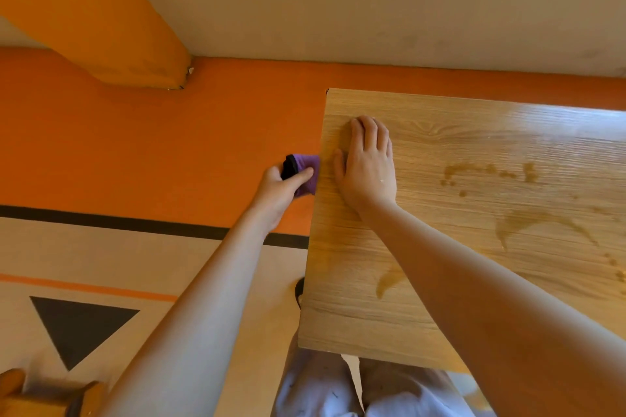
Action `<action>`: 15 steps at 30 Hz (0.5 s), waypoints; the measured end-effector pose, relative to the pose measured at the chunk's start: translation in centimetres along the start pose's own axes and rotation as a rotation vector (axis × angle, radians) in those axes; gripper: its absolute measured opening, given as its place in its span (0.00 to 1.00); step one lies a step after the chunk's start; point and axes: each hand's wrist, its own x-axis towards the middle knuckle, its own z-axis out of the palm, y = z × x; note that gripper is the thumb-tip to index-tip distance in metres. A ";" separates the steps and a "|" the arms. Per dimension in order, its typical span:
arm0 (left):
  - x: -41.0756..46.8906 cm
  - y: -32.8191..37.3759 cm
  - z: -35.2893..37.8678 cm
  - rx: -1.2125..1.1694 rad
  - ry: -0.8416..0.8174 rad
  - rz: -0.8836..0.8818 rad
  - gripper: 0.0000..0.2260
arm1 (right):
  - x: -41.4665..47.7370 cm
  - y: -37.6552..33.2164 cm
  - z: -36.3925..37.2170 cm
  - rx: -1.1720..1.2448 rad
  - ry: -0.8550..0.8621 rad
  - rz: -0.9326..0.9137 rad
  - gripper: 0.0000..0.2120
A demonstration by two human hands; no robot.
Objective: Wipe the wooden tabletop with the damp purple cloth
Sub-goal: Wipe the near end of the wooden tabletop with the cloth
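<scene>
Left hand (279,188) holds the purple cloth (305,161) mid-frame, fingers clamped on it, against the left edge of the wooden surface (474,145). Right hand (367,169) lies flat on the surface just beside it, fingers straight and together; wet streaks (528,223) at right

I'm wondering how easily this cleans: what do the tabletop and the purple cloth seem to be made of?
Tabletop: wood-grain board, possibly laminate or veneer; smooth, semi-gloss, since glare shows and wet streaks sit on top. Purple cloth: soft, slightly fuzzy fabric, maybe microfibre, bunched in the left hand.
</scene>
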 end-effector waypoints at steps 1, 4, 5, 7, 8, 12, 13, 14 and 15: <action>-1.2 -0.8 -0.2 0.010 0.003 -0.018 0.05 | 0.0 0.0 -0.1 0.003 0.003 0.001 0.25; -4.8 -3.1 -1.0 0.072 0.016 -0.055 0.04 | -0.2 0.1 -0.3 0.014 -0.002 -0.002 0.24; -6.0 -3.7 -1.2 0.088 0.022 -0.060 0.04 | -0.2 0.2 -0.4 0.022 -0.011 -0.002 0.24; -7.8 -5.0 -1.3 0.092 0.045 -0.056 0.04 | -0.2 0.2 -0.8 0.051 -0.047 0.007 0.23; -8.5 -5.5 -1.4 0.094 0.059 -0.048 0.04 | 0.0 0.1 -1.1 0.071 -0.075 0.014 0.23; -11.4 -7.3 -1.8 0.076 0.108 -0.034 0.08 | -1.1 -0.9 -3.4 0.121 -0.147 -0.002 0.25; -12.2 -7.9 -2.1 0.052 0.128 -0.035 0.07 | -2.2 -1.2 -4.0 0.127 -0.133 -0.035 0.24; -12.8 -8.6 -2.3 0.029 0.151 -0.046 0.07 | -3.6 -1.6 -4.4 0.136 -0.121 -0.072 0.24; -13.7 -9.3 -2.6 0.000 0.178 -0.067 0.07 | -5.3 -1.9 -4.8 0.143 -0.124 -0.113 0.23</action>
